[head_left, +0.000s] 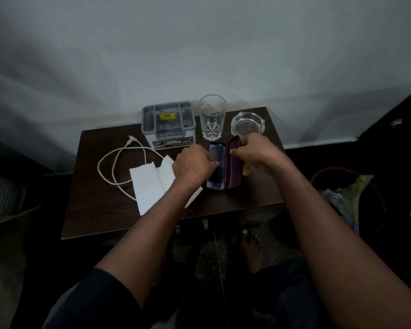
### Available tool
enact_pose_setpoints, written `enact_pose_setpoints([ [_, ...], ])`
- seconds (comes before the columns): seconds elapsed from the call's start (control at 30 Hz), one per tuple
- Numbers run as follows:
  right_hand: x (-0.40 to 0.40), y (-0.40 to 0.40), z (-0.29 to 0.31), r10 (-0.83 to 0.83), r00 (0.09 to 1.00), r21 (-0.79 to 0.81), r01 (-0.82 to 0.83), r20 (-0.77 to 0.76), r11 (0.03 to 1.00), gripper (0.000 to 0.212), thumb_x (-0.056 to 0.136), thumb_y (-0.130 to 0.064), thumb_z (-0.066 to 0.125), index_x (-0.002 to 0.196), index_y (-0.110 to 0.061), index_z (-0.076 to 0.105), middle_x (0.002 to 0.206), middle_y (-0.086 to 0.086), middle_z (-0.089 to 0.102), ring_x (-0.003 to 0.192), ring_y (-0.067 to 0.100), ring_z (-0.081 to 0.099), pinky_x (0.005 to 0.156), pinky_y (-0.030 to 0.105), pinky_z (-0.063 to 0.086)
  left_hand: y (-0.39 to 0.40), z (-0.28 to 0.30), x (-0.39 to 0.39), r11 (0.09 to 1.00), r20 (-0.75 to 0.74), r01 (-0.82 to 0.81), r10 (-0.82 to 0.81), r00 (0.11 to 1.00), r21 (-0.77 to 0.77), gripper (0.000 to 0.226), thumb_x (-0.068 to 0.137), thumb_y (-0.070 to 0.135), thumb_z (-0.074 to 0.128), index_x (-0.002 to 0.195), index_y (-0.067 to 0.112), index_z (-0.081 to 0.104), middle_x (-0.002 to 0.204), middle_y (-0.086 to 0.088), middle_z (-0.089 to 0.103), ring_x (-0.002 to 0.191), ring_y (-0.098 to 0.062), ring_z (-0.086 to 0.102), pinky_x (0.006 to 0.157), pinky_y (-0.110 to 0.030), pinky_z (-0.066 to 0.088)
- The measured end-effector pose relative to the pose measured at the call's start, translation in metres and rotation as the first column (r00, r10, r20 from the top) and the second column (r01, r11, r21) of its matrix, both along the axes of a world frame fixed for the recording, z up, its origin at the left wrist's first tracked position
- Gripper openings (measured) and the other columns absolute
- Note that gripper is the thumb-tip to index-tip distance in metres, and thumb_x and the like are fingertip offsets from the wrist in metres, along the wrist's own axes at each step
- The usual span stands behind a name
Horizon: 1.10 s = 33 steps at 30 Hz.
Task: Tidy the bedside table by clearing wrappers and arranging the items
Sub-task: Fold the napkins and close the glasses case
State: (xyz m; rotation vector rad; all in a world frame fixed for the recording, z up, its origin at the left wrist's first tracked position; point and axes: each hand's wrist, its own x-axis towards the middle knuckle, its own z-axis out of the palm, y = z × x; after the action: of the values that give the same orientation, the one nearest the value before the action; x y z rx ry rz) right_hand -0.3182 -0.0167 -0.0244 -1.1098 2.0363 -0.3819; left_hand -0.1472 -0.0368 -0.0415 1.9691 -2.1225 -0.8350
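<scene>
A dark purple glasses case (234, 172) lies open on the brown bedside table (100, 210). Its tray half (220, 153) holds something dark blue that I cannot make out. My left hand (192, 165) reaches into the tray, fingers pinched on that dark content. My right hand (254, 151) grips the upright lid of the case. White tissue paper (150, 184) lies partly under my left wrist. A white charging cable (115, 162) curls at the left.
A grey compartment organizer (167, 124), a clear drinking glass (212, 117) and a glass ashtray (247, 123) stand along the back by the wall. A bin with a bag (347, 198) sits on the floor at the right. My bare foot (250, 243) is under the table's edge.
</scene>
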Motion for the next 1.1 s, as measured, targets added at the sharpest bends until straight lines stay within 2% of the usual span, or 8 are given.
enact_pose_setpoints([
  [0.13, 0.001, 0.001, 0.003, 0.006, 1.0, -0.006, -0.006, -0.022, 1.0, 0.024, 0.097, -0.026, 0.067, 0.101, -0.003, 0.071, 0.074, 0.013, 0.08, 0.057, 0.028, 0.079, 0.07, 0.045, 0.069, 0.001, 0.0, 0.002, 0.998, 0.021, -0.01, 0.011, 1.0, -0.059, 0.013, 0.088, 0.037, 0.082, 0.089, 0.025, 0.086, 0.096, 0.0, 0.081, 0.099, -0.027, 0.076, 0.075, -0.034, 0.058],
  [0.47, 0.007, 0.003, 0.011, 0.016, 1.0, -0.048, -0.017, -0.026, 0.999, 0.026, 0.1, -0.035, 0.069, 0.106, -0.009, 0.071, 0.092, 0.01, 0.078, 0.069, 0.029, 0.08, 0.068, 0.042, 0.069, -0.001, -0.004, 0.003, 0.998, -0.151, -0.029, 0.036, 0.988, 0.051, 0.008, 0.089, 0.032, 0.083, 0.085, 0.032, 0.076, 0.104, 0.003, 0.08, 0.1, -0.023, 0.075, 0.087, -0.036, 0.06],
  [0.67, 0.013, 0.001, 0.008, 0.097, 0.995, -0.019, -0.097, -0.006, 0.995, 0.037, 0.098, -0.041, 0.071, 0.122, -0.013, 0.066, 0.098, 0.008, 0.079, 0.065, 0.03, 0.08, 0.068, 0.045, 0.069, -0.006, -0.005, 0.004, 0.971, -0.249, -0.082, 0.138, 0.959, 0.224, 0.04, 0.091, 0.023, 0.081, 0.068, 0.03, 0.048, 0.104, -0.016, 0.077, 0.094, -0.034, 0.075, 0.09, -0.047, 0.063],
  [0.77, 0.015, 0.002, 0.006, 0.137, 0.991, -0.019, -0.137, -0.005, 0.99, 0.046, 0.092, -0.043, 0.079, 0.126, -0.017, 0.063, 0.102, 0.007, 0.076, 0.07, 0.029, 0.08, 0.062, 0.045, 0.068, -0.006, -0.004, 0.002, 0.913, -0.414, -0.075, 0.254, 0.874, 0.401, 0.017, 0.105, 0.025, 0.063, 0.094, 0.014, 0.069, 0.108, -0.02, 0.075, 0.088, -0.03, 0.07, 0.09, -0.049, 0.065],
  [0.83, 0.018, 0.003, 0.004, 0.202, 0.973, -0.03, -0.206, -0.116, 0.978, 0.048, 0.085, -0.05, 0.081, 0.12, -0.022, 0.064, 0.102, 0.002, 0.074, 0.071, 0.021, 0.077, 0.052, 0.036, 0.064, -0.003, -0.002, -0.002, 0.856, -0.479, -0.095, 0.373, 0.794, 0.509, 0.032, 0.113, 0.029, 0.045, 0.12, 0.006, 0.067, 0.108, -0.014, 0.068, 0.085, -0.024, 0.065, 0.077, -0.039, 0.063],
  [0.9, 0.022, 0.003, 0.002, 0.266, 0.946, -0.021, -0.275, -0.186, 0.961, 0.052, 0.079, -0.054, 0.084, 0.117, -0.027, 0.063, 0.102, -0.003, 0.072, 0.069, 0.015, 0.073, 0.048, 0.03, 0.06, 0.0, 0.002, -0.006, 0.815, -0.519, -0.107, 0.457, 0.723, 0.57, 0.037, 0.116, 0.03, 0.036, 0.125, 0.008, 0.063, 0.104, -0.011, 0.065, 0.085, -0.021, 0.063, 0.071, -0.032, 0.061],
  [0.97, 0.025, 0.004, 0.0, 0.297, 0.934, 0.002, -0.302, -0.199, 0.953, 0.059, 0.074, -0.054, 0.088, 0.121, -0.029, 0.063, 0.103, -0.005, 0.071, 0.072, 0.017, 0.074, 0.057, 0.034, 0.066, 0.001, 0.006, -0.007, 0.786, -0.531, -0.117, 0.511, 0.677, 0.607, 0.038, 0.116, 0.031, 0.035, 0.127, 0.008, 0.063, 0.096, -0.008, 0.066, 0.08, -0.019, 0.064, 0.072, -0.033, 0.062],
  [1.1, 0.028, 0.001, -0.002, 0.354, 0.875, 0.049, -0.358, -0.331, 0.932, 0.082, 0.067, -0.054, 0.09, 0.139, -0.027, 0.061, 0.116, 0.001, 0.072, 0.107, 0.029, 0.07, 0.09, 0.044, 0.061, 0.0, 0.008, -0.007, 0.764, -0.547, -0.105, 0.544, 0.636, 0.637, 0.032, 0.116, 0.027, 0.041, 0.123, 0.003, 0.061, 0.098, -0.01, 0.063, 0.072, -0.022, 0.062, 0.078, -0.038, 0.062],
])
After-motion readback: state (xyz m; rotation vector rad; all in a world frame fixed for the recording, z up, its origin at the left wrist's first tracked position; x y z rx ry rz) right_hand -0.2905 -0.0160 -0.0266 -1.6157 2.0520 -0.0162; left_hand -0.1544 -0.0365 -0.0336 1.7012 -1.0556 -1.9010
